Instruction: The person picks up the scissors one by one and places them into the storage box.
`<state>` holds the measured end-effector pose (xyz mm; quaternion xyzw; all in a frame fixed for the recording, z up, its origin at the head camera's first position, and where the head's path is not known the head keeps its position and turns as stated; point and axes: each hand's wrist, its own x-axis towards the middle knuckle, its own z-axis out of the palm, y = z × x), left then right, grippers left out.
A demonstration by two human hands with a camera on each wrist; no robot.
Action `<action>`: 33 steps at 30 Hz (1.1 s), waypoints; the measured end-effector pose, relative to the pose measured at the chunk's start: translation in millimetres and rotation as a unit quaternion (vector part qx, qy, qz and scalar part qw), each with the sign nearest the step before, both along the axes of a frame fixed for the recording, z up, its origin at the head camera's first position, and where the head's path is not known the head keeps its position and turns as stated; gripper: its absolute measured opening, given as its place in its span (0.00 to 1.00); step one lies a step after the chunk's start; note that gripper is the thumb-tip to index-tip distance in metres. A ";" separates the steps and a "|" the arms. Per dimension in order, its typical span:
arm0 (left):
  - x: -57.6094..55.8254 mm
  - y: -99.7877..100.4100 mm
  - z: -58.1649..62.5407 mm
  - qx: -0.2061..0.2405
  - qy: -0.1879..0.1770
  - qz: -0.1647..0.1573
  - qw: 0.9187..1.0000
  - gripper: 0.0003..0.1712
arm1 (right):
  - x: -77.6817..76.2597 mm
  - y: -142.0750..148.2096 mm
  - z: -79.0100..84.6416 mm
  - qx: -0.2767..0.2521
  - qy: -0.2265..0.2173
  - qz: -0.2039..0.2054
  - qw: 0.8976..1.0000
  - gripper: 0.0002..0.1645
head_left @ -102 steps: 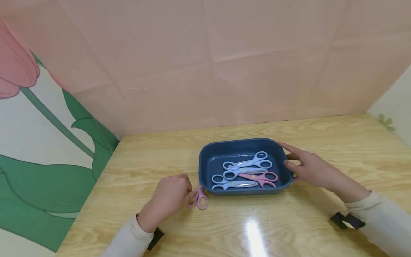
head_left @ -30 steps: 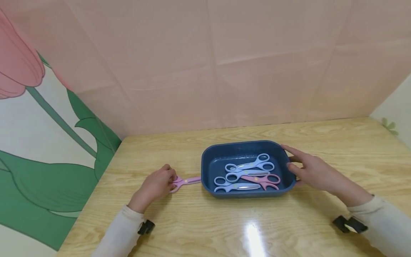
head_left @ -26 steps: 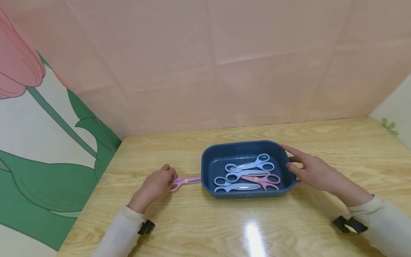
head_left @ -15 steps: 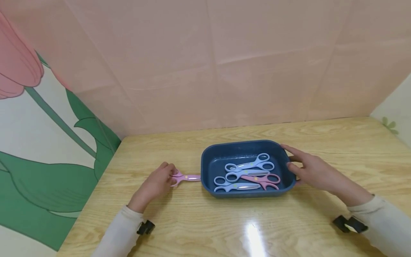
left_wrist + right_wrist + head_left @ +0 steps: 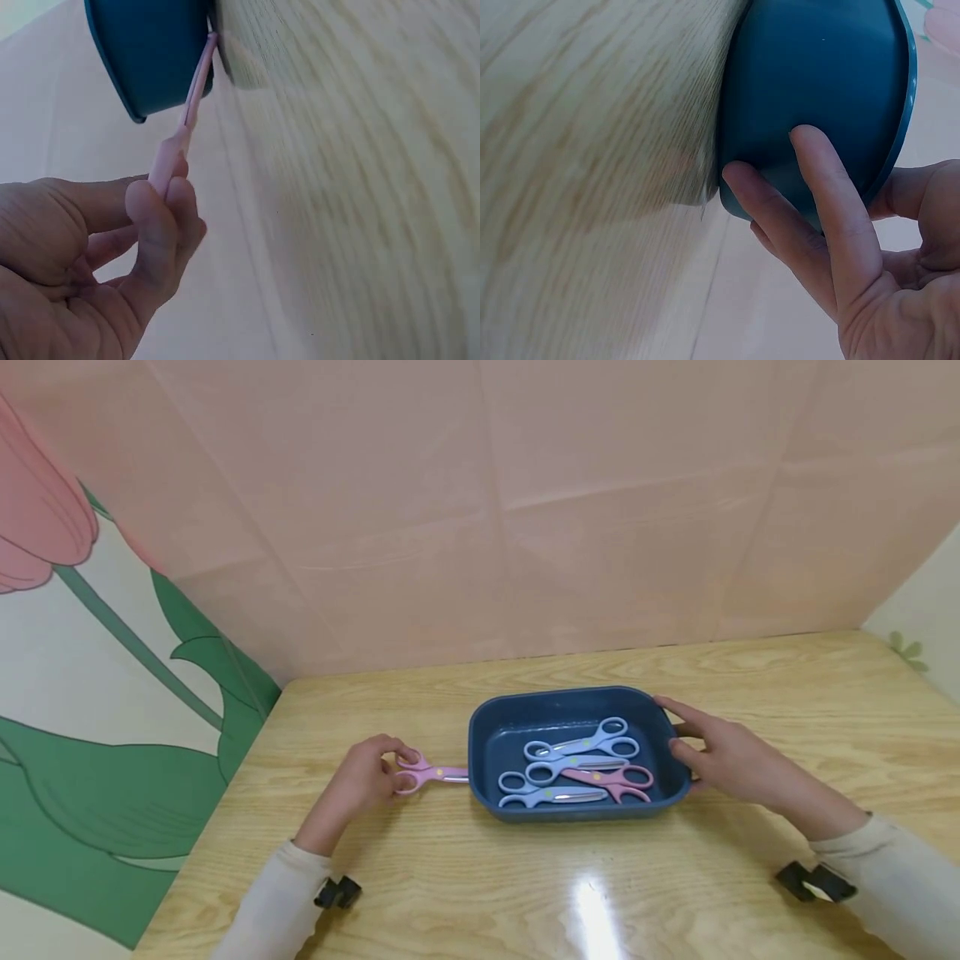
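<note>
My left hand point(image 5: 363, 777) pinches the handles of pink scissors point(image 5: 442, 773) to the left of a dark blue box point(image 5: 577, 812). The blades point right, at the box's left end; in the left wrist view the scissors point(image 5: 171, 150) tilt, their tip by the box's lower edge. Whether the tip goes under the box cannot be told. Inside the box lie three light blue scissors point(image 5: 555, 795) and a pink pair point(image 5: 611, 778). At the right end my right hand point(image 5: 738, 760) holds the box, fingers point(image 5: 832, 187) along the outer wall and thumb at the rim.
A light wooden table point(image 5: 450, 885) carries everything. Behind it hangs a pink cloth point(image 5: 480, 527), with a tulip-patterned panel point(image 5: 135, 710) on the left and a pale wall point(image 5: 922, 610) at the right.
My left hand has moved left with the pink scissors. They have swung from handles toward the front to lying sideways, and the hand's grip on the handles has shifted. The box stays put.
</note>
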<state>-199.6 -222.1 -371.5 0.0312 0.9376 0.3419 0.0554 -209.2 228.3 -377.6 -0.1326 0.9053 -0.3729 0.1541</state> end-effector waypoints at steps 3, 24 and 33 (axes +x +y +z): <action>-0.1 0.1 0.0 0.010 0.004 0.020 1.000 0.10 | 0.5 -0.3 0.3 0.001 0.002 0.000 1.000 0.41; 1.4 -0.8 -0.2 -0.101 0.075 -0.006 0.992 0.09 | 0.1 -1.4 1.6 -0.005 -0.011 -0.001 1.000 0.41; 1.6 -0.4 4.6 -0.083 0.059 -0.004 0.995 0.09 | 0.6 -1.3 2.3 -0.008 -0.010 -0.002 1.000 0.41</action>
